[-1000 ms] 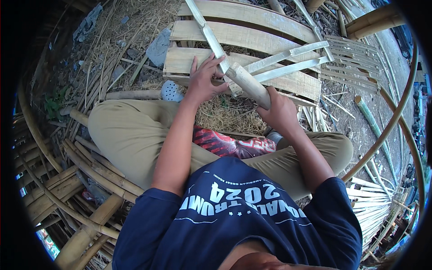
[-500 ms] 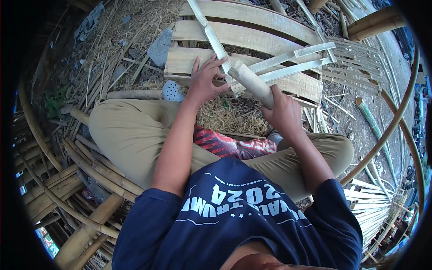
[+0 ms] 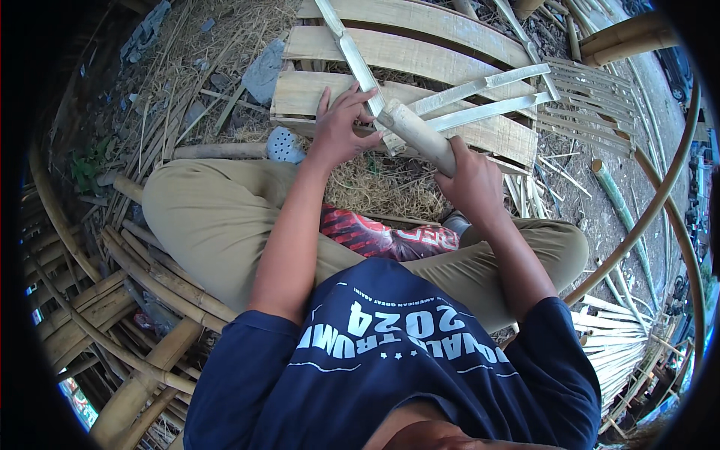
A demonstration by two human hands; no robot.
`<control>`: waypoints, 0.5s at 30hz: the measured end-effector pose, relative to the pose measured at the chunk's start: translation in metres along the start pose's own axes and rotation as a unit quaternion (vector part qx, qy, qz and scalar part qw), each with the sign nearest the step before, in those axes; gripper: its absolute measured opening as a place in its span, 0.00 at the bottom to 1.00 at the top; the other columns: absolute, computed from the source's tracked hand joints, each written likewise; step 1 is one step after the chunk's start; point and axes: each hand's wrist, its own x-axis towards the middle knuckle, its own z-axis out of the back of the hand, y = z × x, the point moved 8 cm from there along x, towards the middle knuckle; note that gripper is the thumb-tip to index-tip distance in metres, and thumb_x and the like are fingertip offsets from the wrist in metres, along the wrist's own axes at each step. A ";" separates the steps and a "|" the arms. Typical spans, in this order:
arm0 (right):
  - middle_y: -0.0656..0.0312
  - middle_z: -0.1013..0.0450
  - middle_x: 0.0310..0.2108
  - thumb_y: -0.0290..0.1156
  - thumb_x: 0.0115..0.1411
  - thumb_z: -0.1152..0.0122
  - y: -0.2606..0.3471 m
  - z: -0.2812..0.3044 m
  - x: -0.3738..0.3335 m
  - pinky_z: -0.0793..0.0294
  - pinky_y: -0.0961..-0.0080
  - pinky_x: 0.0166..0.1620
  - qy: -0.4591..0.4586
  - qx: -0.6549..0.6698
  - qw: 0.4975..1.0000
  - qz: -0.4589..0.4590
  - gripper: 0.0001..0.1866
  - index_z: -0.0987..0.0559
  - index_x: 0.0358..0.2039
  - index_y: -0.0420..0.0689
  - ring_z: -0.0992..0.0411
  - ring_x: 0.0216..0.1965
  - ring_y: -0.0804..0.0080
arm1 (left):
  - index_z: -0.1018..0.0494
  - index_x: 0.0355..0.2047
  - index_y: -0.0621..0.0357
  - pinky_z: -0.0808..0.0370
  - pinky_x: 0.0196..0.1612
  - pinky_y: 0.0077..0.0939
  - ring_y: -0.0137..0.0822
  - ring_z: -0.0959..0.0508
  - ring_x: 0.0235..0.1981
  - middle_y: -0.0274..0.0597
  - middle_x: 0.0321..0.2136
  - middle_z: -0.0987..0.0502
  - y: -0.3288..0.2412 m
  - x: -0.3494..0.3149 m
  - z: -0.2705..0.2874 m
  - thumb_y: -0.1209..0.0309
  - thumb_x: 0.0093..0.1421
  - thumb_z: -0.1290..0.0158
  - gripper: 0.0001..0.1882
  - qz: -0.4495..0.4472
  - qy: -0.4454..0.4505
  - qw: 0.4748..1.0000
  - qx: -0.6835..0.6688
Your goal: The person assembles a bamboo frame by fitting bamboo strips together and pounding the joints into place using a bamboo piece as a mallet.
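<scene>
My right hand (image 3: 474, 180) is wrapped around the near end of a thick, pale round bamboo stick (image 3: 420, 135). The far end of this stick lies against a split bamboo strip (image 3: 352, 58) that slants across the slatted wooden platform (image 3: 315, 94). Close to that contact, my left hand (image 3: 345, 127) holds the strip's lower end between thumb and fingers. Two more split strips, an upper one (image 3: 480, 88) and a lower one (image 3: 487, 112), run out to the right from behind the stick, their near ends partly hidden by it.
Dry straw (image 3: 382, 191) covers the ground between my crossed legs and the platform. A blue perforated shoe (image 3: 283, 145) pokes out by my left knee. Bamboo poles (image 3: 161, 285) pile up at left; a green bamboo pole (image 3: 619, 202) and a bundle of strips (image 3: 611, 337) lie at right.
Both hands keep their hold in nearly the same place. The two strips at right have shifted slightly left and down, and the view has moved a little.
</scene>
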 end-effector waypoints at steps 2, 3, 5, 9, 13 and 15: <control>0.43 0.19 0.29 0.36 0.53 0.27 0.001 -0.003 0.000 0.21 0.47 0.39 0.009 -0.014 1.000 0.014 0.22 0.25 0.45 0.42 0.19 0.34 0.40 | 0.23 0.60 0.47 0.62 0.80 0.57 0.41 0.36 0.75 0.33 0.64 0.24 -0.001 0.001 0.001 0.61 0.51 0.28 0.35 0.005 0.003 1.000 -0.001; 0.43 0.19 0.29 0.36 0.53 0.27 0.000 0.006 -0.001 0.21 0.47 0.39 -0.034 0.011 0.999 -0.001 0.22 0.25 0.45 0.42 0.18 0.34 0.40 | 0.22 0.44 0.49 0.61 0.80 0.56 0.41 0.36 0.75 0.32 0.65 0.24 -0.002 0.001 0.002 0.60 0.50 0.28 0.23 0.010 -0.003 1.000 -0.011; 0.43 0.19 0.29 0.36 0.53 0.27 -0.002 0.014 -0.002 0.21 0.47 0.38 -0.072 0.036 0.997 -0.014 0.23 0.26 0.46 0.42 0.18 0.34 0.40 | 0.22 0.28 0.50 0.61 0.80 0.55 0.41 0.35 0.74 0.30 0.66 0.24 -0.003 0.000 0.003 0.60 0.49 0.28 0.14 0.018 -0.009 1.000 -0.021; 0.42 0.19 0.29 0.35 0.54 0.27 0.002 0.004 0.004 0.21 0.47 0.38 -0.015 -0.070 0.997 0.000 0.24 0.26 0.48 0.43 0.18 0.34 0.40 | 0.21 0.28 0.50 0.61 0.80 0.55 0.40 0.36 0.74 0.30 0.66 0.24 -0.002 0.001 0.002 0.60 0.50 0.28 0.14 0.000 0.000 1.000 -0.012; 0.43 0.19 0.29 0.35 0.53 0.27 0.005 0.007 0.003 0.21 0.47 0.39 -0.025 -0.002 1.000 -0.006 0.25 0.25 0.48 0.42 0.18 0.34 0.39 | 0.20 0.29 0.50 0.60 0.80 0.55 0.40 0.36 0.75 0.29 0.66 0.24 -0.002 0.003 0.004 0.60 0.50 0.28 0.14 0.001 -0.009 1.000 -0.012; 0.43 0.19 0.29 0.35 0.52 0.27 0.004 0.002 0.002 0.21 0.47 0.40 -0.016 -0.013 1.000 0.008 0.24 0.25 0.47 0.42 0.19 0.34 0.39 | 0.20 0.29 0.50 0.60 0.80 0.55 0.40 0.36 0.75 0.29 0.66 0.24 -0.003 0.001 0.002 0.60 0.50 0.28 0.14 0.006 -0.007 1.000 -0.017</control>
